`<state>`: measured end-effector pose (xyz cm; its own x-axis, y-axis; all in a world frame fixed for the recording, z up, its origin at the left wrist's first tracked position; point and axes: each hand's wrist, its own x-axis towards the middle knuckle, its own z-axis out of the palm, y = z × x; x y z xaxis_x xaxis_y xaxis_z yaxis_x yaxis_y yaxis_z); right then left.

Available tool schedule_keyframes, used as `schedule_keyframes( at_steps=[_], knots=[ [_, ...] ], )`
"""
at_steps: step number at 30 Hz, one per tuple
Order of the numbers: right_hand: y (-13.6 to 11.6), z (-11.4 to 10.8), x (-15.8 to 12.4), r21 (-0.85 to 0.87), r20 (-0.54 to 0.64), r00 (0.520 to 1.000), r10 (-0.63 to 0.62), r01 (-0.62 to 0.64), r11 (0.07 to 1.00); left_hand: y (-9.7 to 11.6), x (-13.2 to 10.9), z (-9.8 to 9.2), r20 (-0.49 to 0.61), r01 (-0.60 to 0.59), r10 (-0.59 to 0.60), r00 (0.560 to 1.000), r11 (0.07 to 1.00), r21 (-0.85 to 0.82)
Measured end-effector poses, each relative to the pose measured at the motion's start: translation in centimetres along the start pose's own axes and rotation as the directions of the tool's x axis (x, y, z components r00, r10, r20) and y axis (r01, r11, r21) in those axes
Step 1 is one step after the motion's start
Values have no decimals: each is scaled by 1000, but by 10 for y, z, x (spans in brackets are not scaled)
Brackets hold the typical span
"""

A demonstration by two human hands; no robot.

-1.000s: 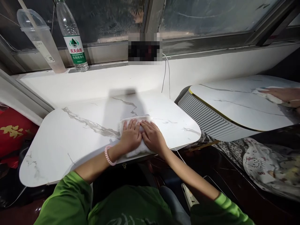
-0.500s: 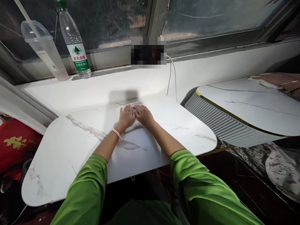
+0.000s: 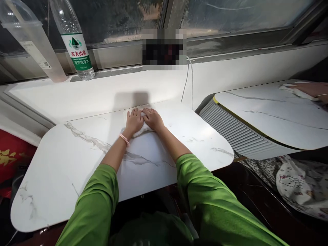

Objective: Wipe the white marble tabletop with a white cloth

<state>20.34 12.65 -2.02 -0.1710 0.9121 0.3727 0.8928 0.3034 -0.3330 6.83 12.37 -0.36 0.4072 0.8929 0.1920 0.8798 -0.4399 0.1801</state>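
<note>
A folded white cloth (image 3: pixel 142 130) lies near the back edge of the white marble-patterned table (image 3: pixel 64 171). My left hand (image 3: pixel 134 121), with a pink beaded bracelet at the wrist, presses on its left side and grips it from above. Against it, my right hand (image 3: pixel 153 119) is closed over the cloth's right side, fingers pointing left. The hands hide much of the cloth, and the parts of it under the palms do not show.
On the window ledge stand a labelled water bottle (image 3: pixel 77 51) and a clear plastic cup (image 3: pixel 38 51) with a straw. A blurred-out dark object (image 3: pixel 164 53) with a white cable (image 3: pixel 192 82) is behind the table. At right is another marble-patterned table (image 3: pixel 269 116).
The camera view has shifted a little, so the bottle and cup sit farther left and higher. Both hands stay on the cloth, which lies slightly higher in view.
</note>
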Motion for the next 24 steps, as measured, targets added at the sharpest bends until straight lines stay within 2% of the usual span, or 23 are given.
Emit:
schedule_keyframes(
  at_steps=[4, 8, 12, 15, 17, 19, 22, 24],
  knots=[
    [-19, -9, -29, -9, 52, 995, -82, 82, 997, 9, -39, -6, -18, 41, -41, 999, 999, 26],
    [-54, -18, -92, -63, 88, 988, -128, 134, 989, 17, -106, -17, 18, -7, 6, 1000, 999, 44],
    [-91, -27, -162, -110, 68, 978, -197, 203, 973, 28, -179, -27, 22, -50, 49, 999, 997, 51],
    [-109, -37, -188, -115, 58, 967, -249, 254, 960, 33, -214, -32, 4, -78, 78, 997, 996, 48],
    [-114, -44, -187, -100, 77, 960, -268, 275, 956, 31, -221, -33, 19, -92, 91, 996, 995, 27],
    [-114, -47, -172, -61, 111, 952, -284, 292, 955, 24, -212, -31, 48, -54, 54, 997, 999, 0],
    [-109, -36, -132, -1, 131, 953, -275, 277, 961, 0, -176, -26, 61, 35, -34, 998, 999, -16],
    [-106, -19, -98, -7, 121, 969, -216, 219, 976, -22, -142, -23, 24, 26, -26, 999, 1000, -5]
  ],
)
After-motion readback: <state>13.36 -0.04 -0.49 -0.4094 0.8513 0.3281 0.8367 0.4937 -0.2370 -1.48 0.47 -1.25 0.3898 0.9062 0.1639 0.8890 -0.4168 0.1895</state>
